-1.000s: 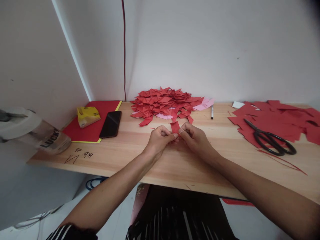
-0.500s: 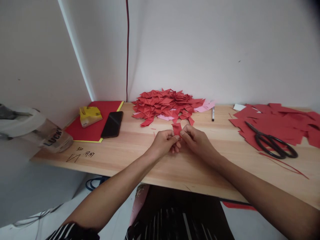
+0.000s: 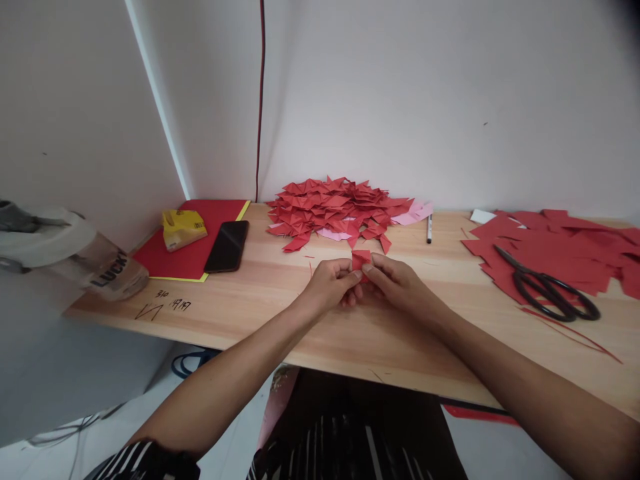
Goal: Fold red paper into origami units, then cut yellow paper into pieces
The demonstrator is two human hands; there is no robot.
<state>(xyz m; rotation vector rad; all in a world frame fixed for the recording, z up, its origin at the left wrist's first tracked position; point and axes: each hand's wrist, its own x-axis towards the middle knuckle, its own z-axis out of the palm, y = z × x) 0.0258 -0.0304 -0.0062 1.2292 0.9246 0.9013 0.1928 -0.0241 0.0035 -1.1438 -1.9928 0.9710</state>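
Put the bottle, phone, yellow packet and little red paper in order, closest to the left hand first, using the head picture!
1. Little red paper: pinched in the left hand and right hand.
2. Phone: off to the left.
3. Yellow packet: just past the phone.
4. Bottle: farthest left.

Wall [image 3: 380, 100]: evenly lit, cool grey, moderately bright.
Upper right corner: dark, blurred shading intrudes.
Pale strip [image 3: 157, 100]: brightest line at left.
Dark cord [image 3: 261, 100]: faint, soft-edged shadow on the wall to its right.
Surface [image 3: 240, 313]: diffuse light, soft shading near the hands [image 3: 330, 285]; the space underneath is dimmer.
Phone [image 3: 227, 247]: near black, weak reflection.
Cup [image 3: 120, 270]: stretched by wide-angle distortion at left; lettering legible.
Red paper [image 3: 361, 257] in the hands: slightly soft, fine creases hard to read.
Scissors [image 3: 545, 287]: outline clear, handles lacking detail.
Clothing [image 3: 350, 447]: deep dark, white stripes readable.
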